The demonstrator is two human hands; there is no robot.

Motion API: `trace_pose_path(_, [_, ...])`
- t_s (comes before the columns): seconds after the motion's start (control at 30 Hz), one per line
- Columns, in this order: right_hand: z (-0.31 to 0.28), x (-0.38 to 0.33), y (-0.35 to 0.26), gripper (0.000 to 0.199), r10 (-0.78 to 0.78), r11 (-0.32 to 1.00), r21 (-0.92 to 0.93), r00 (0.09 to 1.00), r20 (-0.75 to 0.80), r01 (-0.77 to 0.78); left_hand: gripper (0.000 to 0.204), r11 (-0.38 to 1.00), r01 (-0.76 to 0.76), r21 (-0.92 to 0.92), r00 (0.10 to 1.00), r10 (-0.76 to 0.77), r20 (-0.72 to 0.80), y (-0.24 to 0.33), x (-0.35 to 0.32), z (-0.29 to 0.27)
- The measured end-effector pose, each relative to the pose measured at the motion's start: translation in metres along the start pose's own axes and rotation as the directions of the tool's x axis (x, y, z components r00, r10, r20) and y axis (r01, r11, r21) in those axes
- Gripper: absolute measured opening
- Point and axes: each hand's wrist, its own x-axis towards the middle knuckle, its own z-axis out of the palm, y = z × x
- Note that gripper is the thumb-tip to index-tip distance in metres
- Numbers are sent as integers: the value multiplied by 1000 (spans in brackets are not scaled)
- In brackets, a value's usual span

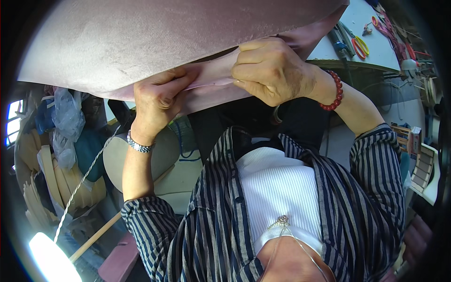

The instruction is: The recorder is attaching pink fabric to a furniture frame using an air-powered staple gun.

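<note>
A large sheet of dusty-pink velvety fabric (155, 40) spreads across the top of the head view, with its lower edge turned toward me. Along that edge a paler pink strip (211, 91) hangs down in a fold. My left hand (159, 94) pinches the strip between thumb and fingers, its fingertips partly tucked under the larger sheet. To its right my right hand (270, 70) grips the same fabric edge with curled fingers. The stretch between the two hands is drawn fairly straight, with a dark gap above it. Whatever lies beneath the big sheet is hidden.
On the white table (376, 47) at the upper right lie scissors with red and yellow handles (360, 48) and a dark tool (339, 44). A bright lamp (52, 258) with a twisted cord stands lower left. Plastic bags (68, 122) and curved pale pieces (51, 174) crowd the left side.
</note>
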Motion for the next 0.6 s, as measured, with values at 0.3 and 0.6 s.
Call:
trace_pose_path(0.3, [8, 10, -7, 30, 338, 938, -32, 932, -129, -345, 9, 939, 102, -327, 984, -48, 170, 5, -3, -16])
trace_pose_path(0.6, [1, 9, -11, 14, 492, 865, 34, 859, 144, -501, 23, 955, 288, -68, 955, -281, 93, 5, -8, 0])
